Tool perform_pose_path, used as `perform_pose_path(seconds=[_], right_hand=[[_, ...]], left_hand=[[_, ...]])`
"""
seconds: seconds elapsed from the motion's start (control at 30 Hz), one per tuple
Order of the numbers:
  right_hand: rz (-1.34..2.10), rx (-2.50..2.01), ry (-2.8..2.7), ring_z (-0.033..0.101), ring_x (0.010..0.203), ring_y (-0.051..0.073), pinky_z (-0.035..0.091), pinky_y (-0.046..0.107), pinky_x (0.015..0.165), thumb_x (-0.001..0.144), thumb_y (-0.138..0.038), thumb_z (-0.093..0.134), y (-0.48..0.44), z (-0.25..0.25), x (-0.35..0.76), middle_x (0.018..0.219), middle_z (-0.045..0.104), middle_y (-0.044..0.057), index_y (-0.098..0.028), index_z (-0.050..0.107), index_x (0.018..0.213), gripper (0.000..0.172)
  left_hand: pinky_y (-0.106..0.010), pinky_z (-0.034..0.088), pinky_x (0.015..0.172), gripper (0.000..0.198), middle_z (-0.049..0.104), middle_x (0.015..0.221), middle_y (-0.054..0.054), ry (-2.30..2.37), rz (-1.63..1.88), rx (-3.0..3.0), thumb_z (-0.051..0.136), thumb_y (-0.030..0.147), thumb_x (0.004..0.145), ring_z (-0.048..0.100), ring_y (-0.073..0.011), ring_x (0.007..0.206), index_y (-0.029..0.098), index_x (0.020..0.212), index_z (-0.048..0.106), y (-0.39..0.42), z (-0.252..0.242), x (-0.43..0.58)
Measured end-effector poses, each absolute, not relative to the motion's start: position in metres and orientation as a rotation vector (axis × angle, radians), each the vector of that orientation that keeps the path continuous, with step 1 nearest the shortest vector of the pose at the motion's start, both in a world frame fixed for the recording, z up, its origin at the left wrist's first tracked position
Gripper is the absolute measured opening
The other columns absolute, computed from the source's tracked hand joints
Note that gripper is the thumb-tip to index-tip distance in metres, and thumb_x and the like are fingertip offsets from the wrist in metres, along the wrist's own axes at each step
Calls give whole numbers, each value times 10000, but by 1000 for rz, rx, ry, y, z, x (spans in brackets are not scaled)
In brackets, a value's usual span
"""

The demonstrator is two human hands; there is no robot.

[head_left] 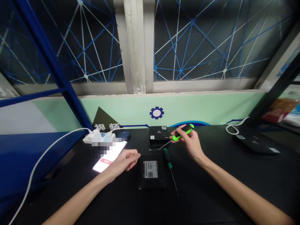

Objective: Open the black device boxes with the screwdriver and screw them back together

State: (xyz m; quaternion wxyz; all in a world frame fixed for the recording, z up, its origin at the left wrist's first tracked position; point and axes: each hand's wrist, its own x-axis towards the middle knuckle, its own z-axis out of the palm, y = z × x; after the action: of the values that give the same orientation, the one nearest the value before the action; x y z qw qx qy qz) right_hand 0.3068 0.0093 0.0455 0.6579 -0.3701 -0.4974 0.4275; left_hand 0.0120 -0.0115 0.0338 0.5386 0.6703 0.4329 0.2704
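My right hand (pixel 191 143) is closed round a screwdriver with a bright green and black handle (pixel 183 132), its shaft slanting down to the left just above the table. My left hand (pixel 126 158) rests on the black table (pixel 211 193) with fingers loosely curled and nothing visible in them, beside a lit phone (pixel 109 157). Between the hands lies a flat black box with a white label (pixel 152 172). A second screwdriver with a dark green handle (pixel 169 164) lies to its right. A smaller black box (pixel 159 135) sits farther back, near the tip of the held screwdriver.
A white power strip (pixel 99 137) with a white cable stands at the back left, next to a dark blue mouse (pixel 123 134). A black flat device (pixel 254 142) and a coiled white cable (pixel 232 128) lie at the back right. Blue shelf frame at left.
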Motion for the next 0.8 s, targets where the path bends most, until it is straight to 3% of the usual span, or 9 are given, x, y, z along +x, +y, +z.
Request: perform_pose_path(seconds=[0.1,0.17,0.47,0.67,0.8], right_hand=[[968,-881,-1132,730,708,210,611,318,648,801,-441,772,9,39,300,787,728,59,-168,640,863,310],[943,-911,-1141,734,736,209,605,308,682,798,-447,778,10,35,299,797,742,70,-159,664,880,320],[1010,-956,-1067,730,773,212,595,316,729,758,-469,808,11,24,294,829,754,76,-147,691,874,361],[907,-948,-1099,690,769,189,542,266,645,808,-502,756,9,20,293,830,743,80,-151,712,888,363],[836,-944,-1039,557,582,109,416,228,488,826,-531,725,12,20,296,819,705,57,-152,726,885,383]], left_hand=[[-230,212,473,392,274,552,81,680,682,969,486,378,992,194,-80,451,200,664,367,-5,30,12],[-218,206,461,365,276,562,79,606,693,757,509,305,988,189,-73,452,189,665,385,-2,25,12],[-210,233,447,343,305,564,66,565,670,633,512,249,1001,232,-65,444,163,673,459,-3,22,12],[-208,234,447,322,307,565,63,582,697,640,519,236,982,237,-65,447,161,674,463,-2,27,11],[-210,231,443,313,308,564,61,592,693,646,508,222,970,234,-66,444,160,666,461,-3,28,11]])
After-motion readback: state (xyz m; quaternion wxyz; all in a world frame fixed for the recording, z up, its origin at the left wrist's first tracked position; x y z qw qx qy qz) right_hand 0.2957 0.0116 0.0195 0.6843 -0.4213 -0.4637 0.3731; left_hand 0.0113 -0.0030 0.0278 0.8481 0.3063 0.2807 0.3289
